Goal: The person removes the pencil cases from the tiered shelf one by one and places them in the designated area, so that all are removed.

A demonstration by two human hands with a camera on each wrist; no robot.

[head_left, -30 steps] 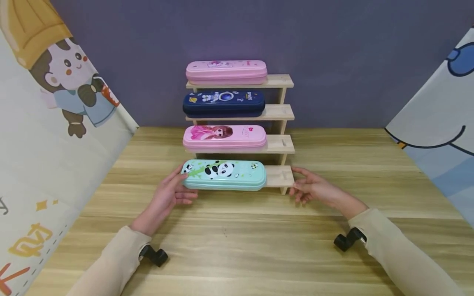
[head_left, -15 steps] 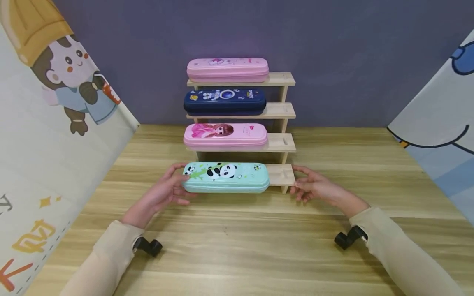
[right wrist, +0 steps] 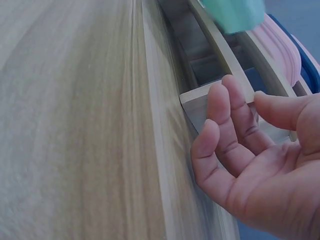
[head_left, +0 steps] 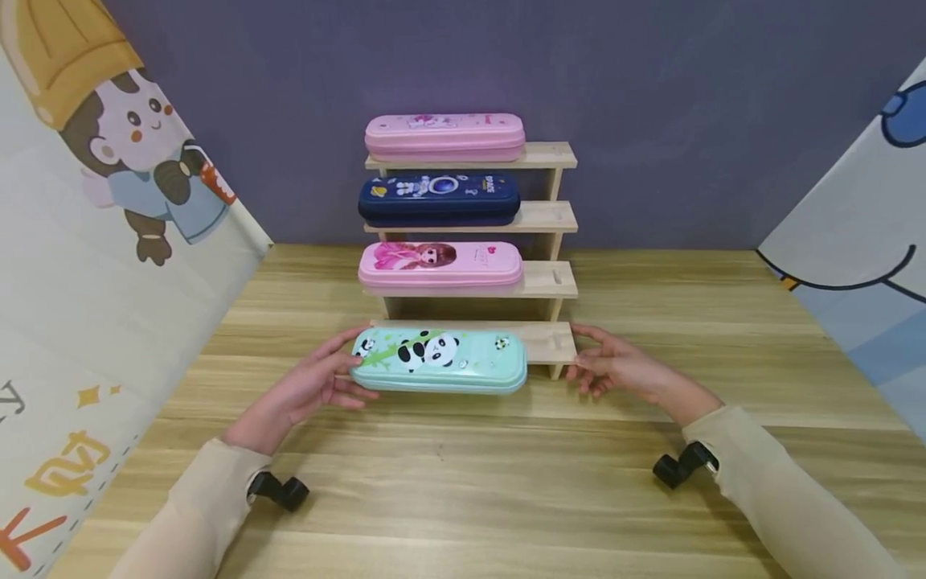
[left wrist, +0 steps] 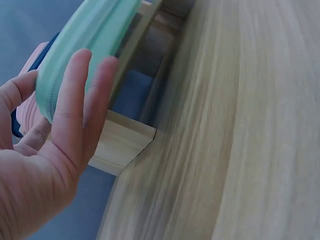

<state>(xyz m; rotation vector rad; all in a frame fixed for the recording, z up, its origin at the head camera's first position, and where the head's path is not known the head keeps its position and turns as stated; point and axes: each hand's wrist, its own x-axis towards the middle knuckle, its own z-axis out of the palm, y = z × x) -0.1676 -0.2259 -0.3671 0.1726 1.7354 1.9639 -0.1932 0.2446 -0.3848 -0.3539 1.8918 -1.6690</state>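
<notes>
A mint-green panda pencil case (head_left: 441, 360) is tilted slightly over the front edge of the lowest shelf (head_left: 553, 342) of a wooden stepped stand. At its left end my left hand (head_left: 318, 382) grips it between thumb and index finger. The left wrist view shows the other fingers of that hand (left wrist: 65, 130) spread below the case (left wrist: 80, 45). My right hand (head_left: 615, 370) holds the right end of the lowest shelf, index finger at the back corner and thumb at the front. In the right wrist view, its fingertips (right wrist: 218, 95) lie by the stand's end (right wrist: 205, 95).
Higher steps carry a pink doll-print pencil case (head_left: 441, 265), a navy space pencil case (head_left: 440, 199) and a pink pencil case (head_left: 444, 137) on top. The stand is on a wood-grain table (head_left: 448, 482) before a dark wall (head_left: 651, 121). Printed cloths (head_left: 87, 297) flank both sides.
The panda pencil case has come forward and down off its shelf, with my left hand moving toward me along with it. My right hand stays at the shelf's end.
</notes>
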